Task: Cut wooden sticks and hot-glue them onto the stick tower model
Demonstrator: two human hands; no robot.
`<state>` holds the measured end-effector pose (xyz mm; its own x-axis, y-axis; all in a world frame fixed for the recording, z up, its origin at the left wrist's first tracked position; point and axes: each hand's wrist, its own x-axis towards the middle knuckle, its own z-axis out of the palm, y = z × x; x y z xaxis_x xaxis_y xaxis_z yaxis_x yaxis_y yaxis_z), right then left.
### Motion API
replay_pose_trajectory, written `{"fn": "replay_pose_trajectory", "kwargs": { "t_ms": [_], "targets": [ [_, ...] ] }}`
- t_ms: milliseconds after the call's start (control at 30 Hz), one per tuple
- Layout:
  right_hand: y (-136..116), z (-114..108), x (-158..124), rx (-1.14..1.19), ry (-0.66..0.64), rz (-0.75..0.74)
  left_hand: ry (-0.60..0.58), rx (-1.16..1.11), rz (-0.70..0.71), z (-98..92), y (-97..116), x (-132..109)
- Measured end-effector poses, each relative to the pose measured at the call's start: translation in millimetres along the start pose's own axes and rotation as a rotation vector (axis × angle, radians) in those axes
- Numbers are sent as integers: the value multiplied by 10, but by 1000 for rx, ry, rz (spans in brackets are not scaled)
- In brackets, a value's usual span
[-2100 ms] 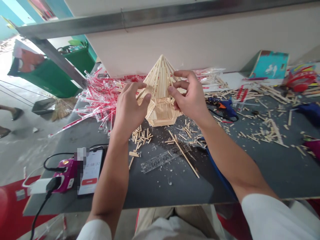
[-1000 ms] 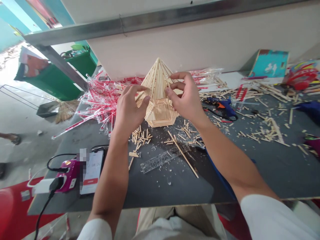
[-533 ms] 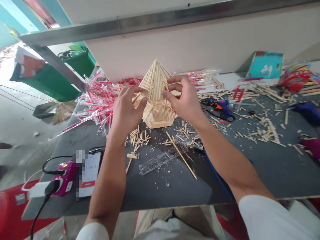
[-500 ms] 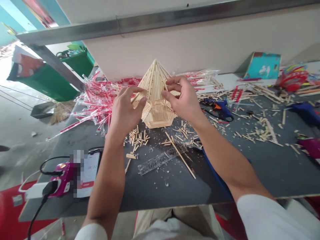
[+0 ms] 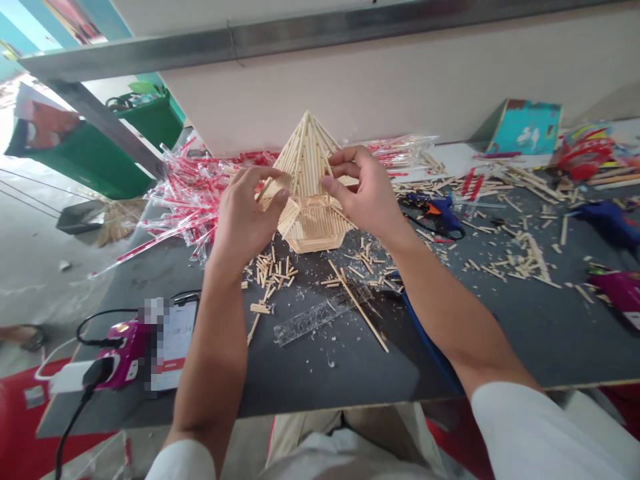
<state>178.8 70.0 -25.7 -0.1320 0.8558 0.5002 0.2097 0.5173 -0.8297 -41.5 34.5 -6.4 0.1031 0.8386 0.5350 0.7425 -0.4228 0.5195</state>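
A model house (image 5: 310,160) built of thin wooden sticks stands on the dark table, with a pointed roof above a wide, angular base. At its left side my left hand (image 5: 250,213) curls its thumb and fingers on the roof's edge. On the right side, my right hand (image 5: 363,190) pinches the roof's edge between thumb and fingers. The inner fingertips of both hands are partly hidden. Nearer to me lie a clear ruler (image 5: 305,322), a long loose stick (image 5: 360,308) and short cut stick pieces (image 5: 274,268).
Red-and-clear plastic wrappers (image 5: 185,200) pile up at the back left. A blue glue gun (image 5: 437,212) lies right of my right hand among stick scraps. A phone (image 5: 177,343) and a purple power strip (image 5: 120,353) are at the front left. A metal rail (image 5: 320,40) crosses behind.
The view has shifted slightly. Both hands keep their places at the two sides of the model house. A foot has come into view on the floor at the far left.
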Motion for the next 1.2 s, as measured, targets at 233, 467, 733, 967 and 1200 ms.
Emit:
{"fn": "replay_pose_trajectory", "kwargs": {
  "t_ms": [233,467,733,967,1200],
  "targets": [
    [77,5,-5,-22,9,-37,-21,-45,-1,-11,-29,6],
    [-3,-11,-5,-10,10,37,-26,-58,-9,-30,-5,14],
    [5,49,27,66,72,105,-31,-71,-22,-42,-16,28],
    [3,147,86,185,118,165,-19,-57,-21,-40,-17,28],
    [187,132,131,169,140,192,-18,-49,-13,-36,-12,28]
  ]
}}
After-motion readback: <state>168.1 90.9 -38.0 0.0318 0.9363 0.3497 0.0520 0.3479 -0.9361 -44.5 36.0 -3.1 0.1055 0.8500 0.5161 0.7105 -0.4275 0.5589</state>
